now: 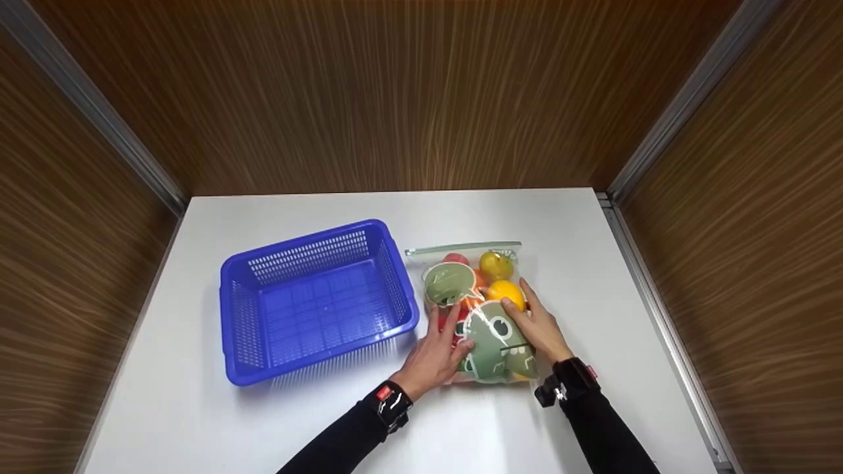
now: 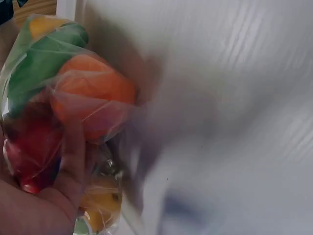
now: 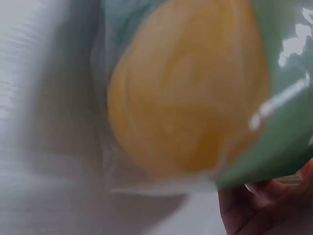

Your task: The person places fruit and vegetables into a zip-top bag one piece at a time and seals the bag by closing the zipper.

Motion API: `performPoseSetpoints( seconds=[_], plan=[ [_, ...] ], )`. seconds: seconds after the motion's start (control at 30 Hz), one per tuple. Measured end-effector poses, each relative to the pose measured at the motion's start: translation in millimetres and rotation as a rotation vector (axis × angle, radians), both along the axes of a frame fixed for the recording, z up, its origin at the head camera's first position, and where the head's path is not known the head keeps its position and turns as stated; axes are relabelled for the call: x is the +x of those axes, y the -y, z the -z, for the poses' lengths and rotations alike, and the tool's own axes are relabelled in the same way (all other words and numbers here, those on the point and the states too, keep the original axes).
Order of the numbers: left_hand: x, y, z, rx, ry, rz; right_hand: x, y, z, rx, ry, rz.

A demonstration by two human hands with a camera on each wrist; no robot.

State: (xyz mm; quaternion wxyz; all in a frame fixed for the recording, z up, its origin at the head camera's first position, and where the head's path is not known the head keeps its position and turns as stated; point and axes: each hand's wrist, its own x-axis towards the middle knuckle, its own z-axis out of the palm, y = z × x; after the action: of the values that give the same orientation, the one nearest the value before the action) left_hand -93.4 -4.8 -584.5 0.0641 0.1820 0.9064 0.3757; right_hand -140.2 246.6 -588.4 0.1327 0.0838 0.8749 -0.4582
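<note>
A clear zip bag (image 1: 484, 349) printed with green cartoon creatures lies on the white table, packed with colourful toy fruit and vegetables. My left hand (image 1: 431, 355) grips its left side, fingers spread over the plastic; in the left wrist view an orange round piece (image 2: 93, 93) and a red one (image 2: 36, 147) show by that hand. My right hand (image 1: 541, 329) holds the bag's right edge, thumb on top near a yellow-orange fruit (image 1: 506, 294). Close up in the right wrist view is a yellow-orange piece (image 3: 190, 93) inside the plastic. Some fingertips are hidden.
Left of the bag stands a blue plastic basket (image 1: 296, 370) with slotted sides and nothing in it. Wood-grain panels (image 1: 395, 99) rise behind the table (image 1: 487, 428) and on both sides. The bag's zip strip (image 1: 464, 247) points to the far side.
</note>
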Motion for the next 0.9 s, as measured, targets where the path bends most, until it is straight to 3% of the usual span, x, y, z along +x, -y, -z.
performPoseSetpoints(
  seconds=[0.23, 0.33, 0.47, 0.6, 0.73, 0.9],
  plan=[
    [12.1, 4, 5.5, -0.102, -0.125, 0.022, 3.5, -1, 2.7, 0.027, -0.028, -0.007],
    [15.6, 7, 2.2, -0.182, -0.158, 0.017, 2.8, -3, -0.4, 0.040, -0.080, -0.024],
    [12.8, 12, -11.9, -0.238, -0.220, -0.001, 2.4, -6, -12.1, 0.075, -0.170, -0.026],
    [6.9, 18, -29.9, -0.215, -0.305, -0.004, 5.2, -7, -30.0, 0.131, -0.265, -0.030],
    [1.0, 28, -46.4, -0.251, -0.346, -0.003, 7.3, -11, -44.4, 0.207, -0.397, -0.044],
    [-12.0, 48, -59.9, -0.351, -0.368, -0.064, 9.7, -20, -52.8, 0.286, -0.534, -0.061]
  ],
)
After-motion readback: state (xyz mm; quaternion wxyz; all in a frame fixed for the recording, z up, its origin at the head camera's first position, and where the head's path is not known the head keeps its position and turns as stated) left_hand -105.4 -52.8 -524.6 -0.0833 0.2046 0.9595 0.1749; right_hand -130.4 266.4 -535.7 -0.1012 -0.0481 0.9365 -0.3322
